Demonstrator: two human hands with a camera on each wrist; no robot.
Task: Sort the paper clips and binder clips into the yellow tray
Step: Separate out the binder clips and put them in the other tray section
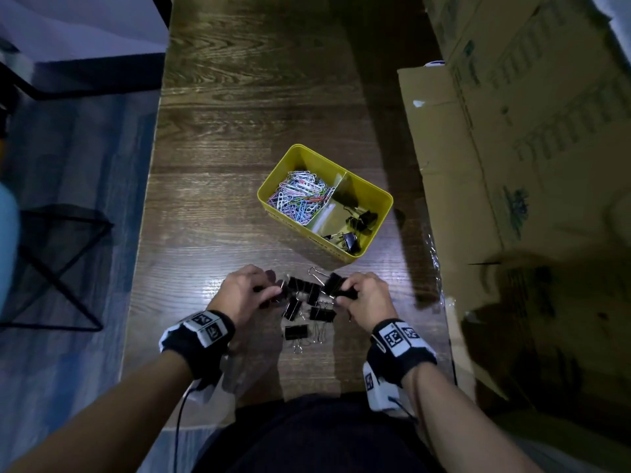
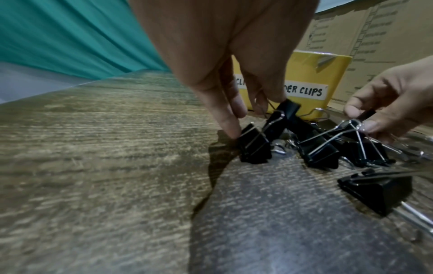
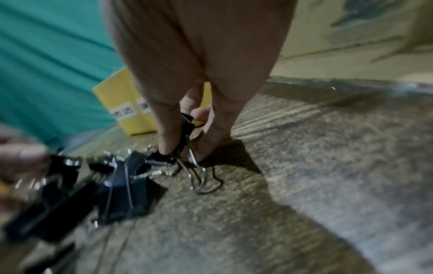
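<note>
Nearest to me, one black binder clip (image 1: 296, 332) lies alone on the table (image 1: 239, 131), on the near side of the clip pile (image 1: 309, 302). Fingers (image 2: 230, 128) of my left hand (image 1: 244, 291) are curled at the pile's left edge — they pinch the wire handle of one black clip (image 2: 287, 109), and one fingertip touches another clip. My right hand (image 1: 367, 295), at the pile's right edge, has its fingers (image 3: 167, 137) closed on a held clip (image 3: 186, 129), wire handles hanging down. Beyond the pile stands the yellow tray (image 1: 273, 191): coloured paper clips (image 1: 300, 196) fill its left compartment, several binder clips (image 1: 356, 223) its right — just past it, cardboard boxes (image 1: 512, 131).
</note>
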